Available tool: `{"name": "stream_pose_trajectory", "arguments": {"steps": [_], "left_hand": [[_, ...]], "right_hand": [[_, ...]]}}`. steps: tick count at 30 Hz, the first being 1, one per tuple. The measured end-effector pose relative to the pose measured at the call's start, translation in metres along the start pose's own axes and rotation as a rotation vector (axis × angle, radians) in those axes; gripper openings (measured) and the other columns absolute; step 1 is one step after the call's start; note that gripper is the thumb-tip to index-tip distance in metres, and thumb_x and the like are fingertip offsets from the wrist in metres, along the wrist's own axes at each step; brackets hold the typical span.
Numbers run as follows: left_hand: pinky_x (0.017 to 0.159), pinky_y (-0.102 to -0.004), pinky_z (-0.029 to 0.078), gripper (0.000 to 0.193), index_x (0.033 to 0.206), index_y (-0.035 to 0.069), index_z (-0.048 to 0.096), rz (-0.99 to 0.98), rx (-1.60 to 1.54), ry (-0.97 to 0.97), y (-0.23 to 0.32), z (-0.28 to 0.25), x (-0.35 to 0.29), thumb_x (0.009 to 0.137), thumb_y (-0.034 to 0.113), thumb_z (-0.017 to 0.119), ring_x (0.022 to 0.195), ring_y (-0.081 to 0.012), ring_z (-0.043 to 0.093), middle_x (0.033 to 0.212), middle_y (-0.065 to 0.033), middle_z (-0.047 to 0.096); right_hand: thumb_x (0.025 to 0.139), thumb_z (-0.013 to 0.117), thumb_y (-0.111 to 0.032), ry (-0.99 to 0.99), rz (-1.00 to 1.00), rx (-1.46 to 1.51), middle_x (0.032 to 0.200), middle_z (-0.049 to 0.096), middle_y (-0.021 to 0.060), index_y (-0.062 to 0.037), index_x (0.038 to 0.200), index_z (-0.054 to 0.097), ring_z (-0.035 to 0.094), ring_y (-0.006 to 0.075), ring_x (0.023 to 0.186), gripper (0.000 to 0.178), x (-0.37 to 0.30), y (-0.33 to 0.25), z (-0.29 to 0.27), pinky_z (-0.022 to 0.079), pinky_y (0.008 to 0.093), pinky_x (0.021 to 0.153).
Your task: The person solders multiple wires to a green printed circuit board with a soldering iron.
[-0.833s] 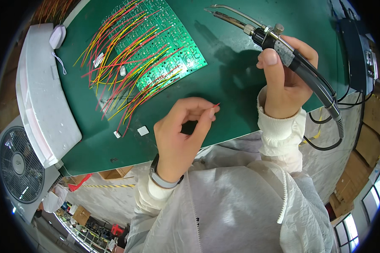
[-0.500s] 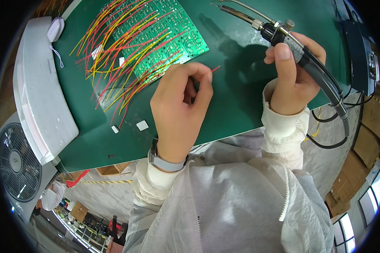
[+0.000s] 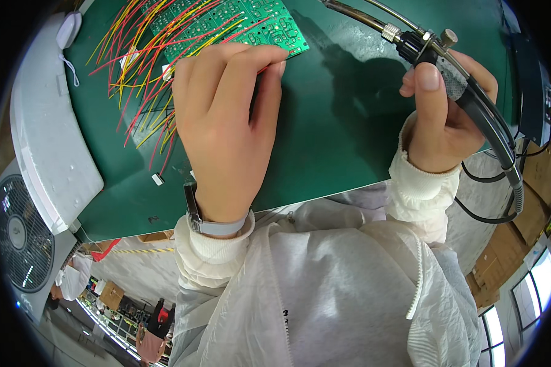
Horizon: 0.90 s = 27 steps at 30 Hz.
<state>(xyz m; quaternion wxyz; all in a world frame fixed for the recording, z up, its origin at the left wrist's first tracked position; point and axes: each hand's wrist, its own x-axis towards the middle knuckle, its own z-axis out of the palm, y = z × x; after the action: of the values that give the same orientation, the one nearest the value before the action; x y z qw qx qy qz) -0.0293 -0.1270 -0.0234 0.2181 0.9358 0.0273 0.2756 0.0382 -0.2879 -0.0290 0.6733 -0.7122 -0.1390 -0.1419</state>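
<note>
A green circuit board (image 3: 294, 37) lies at the far middle of the table, with many red and yellow wires (image 3: 134, 58) fanning out to its left. At the board's near right corner, my left hand (image 3: 223, 122) pinches a red wire (image 3: 262, 70) between thumb and index finger; the hand covers most of this wire and part of the board's near edge. My right hand (image 3: 447, 122) grips a soldering iron (image 3: 425, 49) with a thin metal tube clamped along it. The iron points up and left, its tip cut off by the picture's top edge.
A small white connector (image 3: 158, 178) lies on the green tabletop (image 3: 324, 153), left of my left wrist. A long white foam-like piece (image 3: 49, 122) lines the left side, beside a fan (image 3: 21, 229). A dark box (image 3: 536, 92) stands right, near looping black cables (image 3: 487, 217).
My left hand has moved up and left with the red wire, to the board's corner. My right hand and the iron have shifted slightly right. The view has shifted a little too.
</note>
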Motion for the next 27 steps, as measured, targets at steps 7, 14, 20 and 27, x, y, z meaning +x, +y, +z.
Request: {"name": "stream_pose_trajectory", "arguments": {"steps": [7,14,20,27], "left_hand": [[0.059,-0.0234,0.038,0.008,0.076,0.006,0.061,-0.08,-0.045,0.016,-0.001,0.005,-0.001,0.07,0.002,0.065,0.068,-0.0129,0.05,0.073,-0.0017,0.057],[0.055,-0.0212,0.033,0.008,0.075,0.006,0.061,-0.157,-0.198,0.06,-0.001,0.005,0.0,0.07,0.004,0.067,0.062,-0.0096,0.042,0.072,0.0008,0.05],[0.055,-0.0209,0.033,0.008,0.075,0.007,0.061,-0.159,-0.218,0.055,-0.002,0.005,-0.001,0.07,0.004,0.066,0.062,-0.0084,0.04,0.072,0.0013,0.049],[0.056,-0.0205,0.034,0.008,0.076,0.006,0.061,-0.161,-0.232,0.049,-0.003,0.005,-0.002,0.07,0.004,0.066,0.063,-0.0081,0.042,0.073,0.0013,0.05]], "right_hand": [[0.074,0.063,-0.006,-0.043,-0.071,0.029,0.064,0.057,0.0129,0.0044,0.093,0.05,0.053,0.0152,0.052,0.025,0.002,0.002,-0.001,0.044,0.0234,0.048],[0.073,0.061,-0.01,-0.118,-0.226,-0.03,0.058,0.054,0.0133,0.0035,0.092,0.05,0.047,0.0144,0.041,0.025,0.005,0.004,-0.009,0.039,0.0235,0.043],[0.073,0.06,-0.012,-0.142,-0.271,-0.016,0.055,0.053,0.0153,0.0027,0.091,0.05,0.045,0.0137,0.036,0.026,0.003,0.005,-0.011,0.039,0.0236,0.041],[0.073,0.061,-0.014,-0.166,-0.287,-0.027,0.053,0.053,0.0145,0.0041,0.09,0.049,0.045,0.0131,0.036,0.027,0.002,0.003,-0.008,0.038,0.0227,0.039]]}}
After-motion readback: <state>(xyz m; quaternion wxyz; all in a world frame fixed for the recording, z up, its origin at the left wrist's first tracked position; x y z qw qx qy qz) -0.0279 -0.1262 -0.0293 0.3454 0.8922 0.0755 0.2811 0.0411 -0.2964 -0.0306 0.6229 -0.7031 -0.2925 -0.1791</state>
